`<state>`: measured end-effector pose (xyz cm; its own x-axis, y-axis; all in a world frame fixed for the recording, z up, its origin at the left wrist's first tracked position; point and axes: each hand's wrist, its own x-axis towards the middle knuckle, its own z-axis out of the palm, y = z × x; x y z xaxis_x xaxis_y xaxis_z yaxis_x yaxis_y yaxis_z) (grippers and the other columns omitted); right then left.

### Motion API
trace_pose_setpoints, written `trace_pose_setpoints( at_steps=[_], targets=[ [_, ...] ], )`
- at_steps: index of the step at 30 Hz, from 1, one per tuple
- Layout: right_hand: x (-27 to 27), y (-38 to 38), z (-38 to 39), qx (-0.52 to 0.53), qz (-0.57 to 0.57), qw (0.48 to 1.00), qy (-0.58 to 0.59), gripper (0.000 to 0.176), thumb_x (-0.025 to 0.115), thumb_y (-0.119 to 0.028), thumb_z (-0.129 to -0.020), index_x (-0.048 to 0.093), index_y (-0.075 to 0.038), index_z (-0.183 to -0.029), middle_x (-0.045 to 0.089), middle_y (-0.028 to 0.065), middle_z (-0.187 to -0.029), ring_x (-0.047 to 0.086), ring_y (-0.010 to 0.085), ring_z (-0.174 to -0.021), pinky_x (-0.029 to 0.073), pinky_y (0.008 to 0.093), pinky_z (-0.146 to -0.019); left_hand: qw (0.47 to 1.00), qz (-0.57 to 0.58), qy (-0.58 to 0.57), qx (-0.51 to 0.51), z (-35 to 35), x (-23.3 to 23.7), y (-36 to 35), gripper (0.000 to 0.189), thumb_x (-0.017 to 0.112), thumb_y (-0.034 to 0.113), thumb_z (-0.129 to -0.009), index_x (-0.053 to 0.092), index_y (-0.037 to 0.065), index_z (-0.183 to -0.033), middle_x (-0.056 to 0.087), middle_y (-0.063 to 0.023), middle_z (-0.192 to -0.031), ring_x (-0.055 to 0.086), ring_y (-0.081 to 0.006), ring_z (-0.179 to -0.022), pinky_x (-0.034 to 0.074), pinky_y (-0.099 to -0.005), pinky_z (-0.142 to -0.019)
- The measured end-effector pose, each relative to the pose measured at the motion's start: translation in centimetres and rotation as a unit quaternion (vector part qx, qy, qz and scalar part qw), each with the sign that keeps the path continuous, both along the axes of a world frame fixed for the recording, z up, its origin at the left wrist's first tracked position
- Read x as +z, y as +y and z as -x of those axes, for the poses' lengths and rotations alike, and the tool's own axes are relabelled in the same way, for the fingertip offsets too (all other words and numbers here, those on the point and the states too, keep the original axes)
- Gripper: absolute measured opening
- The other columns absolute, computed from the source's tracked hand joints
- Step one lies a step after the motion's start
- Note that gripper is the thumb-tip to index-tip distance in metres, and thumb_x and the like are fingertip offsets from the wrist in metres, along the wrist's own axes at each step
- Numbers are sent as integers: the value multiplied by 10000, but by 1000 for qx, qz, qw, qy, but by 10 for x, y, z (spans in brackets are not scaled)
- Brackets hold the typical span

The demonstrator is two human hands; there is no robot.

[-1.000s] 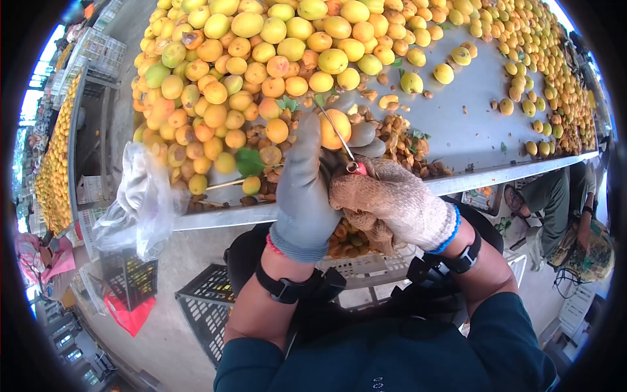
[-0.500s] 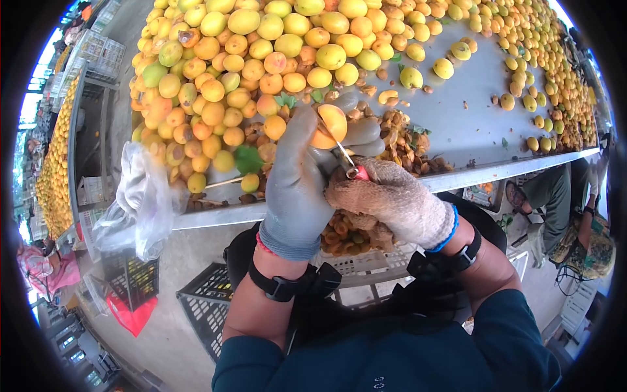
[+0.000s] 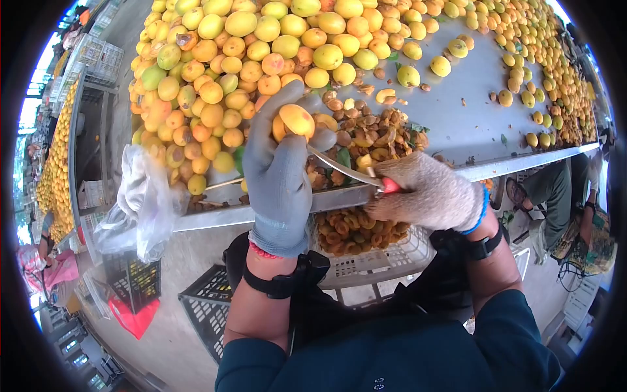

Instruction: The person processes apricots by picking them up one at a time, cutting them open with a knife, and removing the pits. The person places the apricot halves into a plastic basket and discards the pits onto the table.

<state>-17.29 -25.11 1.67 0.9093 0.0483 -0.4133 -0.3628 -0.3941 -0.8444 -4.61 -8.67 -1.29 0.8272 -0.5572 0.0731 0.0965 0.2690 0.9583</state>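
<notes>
My left hand [image 3: 282, 170], in a grey glove, holds a cut apricot [image 3: 295, 122] between thumb and fingers, its orange inside showing. In my right hand [image 3: 434, 193], wearing a brownish knit glove, is a knife [image 3: 343, 168] with a red handle. The curved blade reaches left, its tip close to my left thumb. Below the hands, apricot halves [image 3: 359, 232] fill part of a white basket [image 3: 372, 266]. Behind the blade lie pits and brown scraps [image 3: 375, 134] on the metal table [image 3: 450, 98].
Whole apricots [image 3: 215, 72] are heaped on the table's left and back, with more [image 3: 548, 72] at right. A plastic bag [image 3: 140, 202] hangs at the left edge. A black crate [image 3: 206, 307] stands on the floor. Co-workers [image 3: 584, 228] sit at right and far left.
My hands have moved apart: the left shifted left with the apricot, the right moved right and down with the knife. The blade has left the fruit, and more of the basket shows.
</notes>
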Motion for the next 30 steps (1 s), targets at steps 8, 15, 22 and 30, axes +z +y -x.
trace_pose_setpoints(
  at_steps=[8, 15, 22, 30],
  targets=[
    [7, 4, -12, -299, -96, 943, -108, 223, 730, -251, -844, 653, -43, -824, 563, -13, -643, 510, 63, -586, 397, 241, -518, 926, -152, -346, -16, 16, -9, -13, 555, 530, -48, -781, 508, -45, -1336, 610, -208, -1206, 599, -334, -1089, 462, -387, -997],
    [-3, 4, -17, -308, -229, 922, -53, 206, 664, -258, -900, 679, -56, -864, 515, -22, -587, 451, 59, -461, 337, 229, -413, 917, -179, -353, -47, 22, -9, -15, 538, 509, -37, -818, 504, -45, -1356, 583, -204, -1291, 611, -327, -1067, 489, -360, -941],
    [-12, -14, 1, -254, -421, 871, -7, 229, 612, -240, -941, 667, -21, -983, 502, -20, -564, 410, 68, -372, 279, 221, -350, 998, -1, -24, -53, 14, -10, -12, 221, 396, -57, -973, 579, -4, -1084, 538, -241, -1336, 677, -311, -1044, 601, -305, -683],
    [-6, -12, 14, -276, -167, 947, -2, 266, 625, -306, -952, 654, -45, -991, 557, -4, -611, 479, 59, -430, 367, 220, -403, 995, 19, -79, -65, 7, -21, -6, 302, 390, -95, -969, 587, 31, -1161, 532, -240, -1338, 670, -320, -1074, 597, -297, -665]
  ],
)
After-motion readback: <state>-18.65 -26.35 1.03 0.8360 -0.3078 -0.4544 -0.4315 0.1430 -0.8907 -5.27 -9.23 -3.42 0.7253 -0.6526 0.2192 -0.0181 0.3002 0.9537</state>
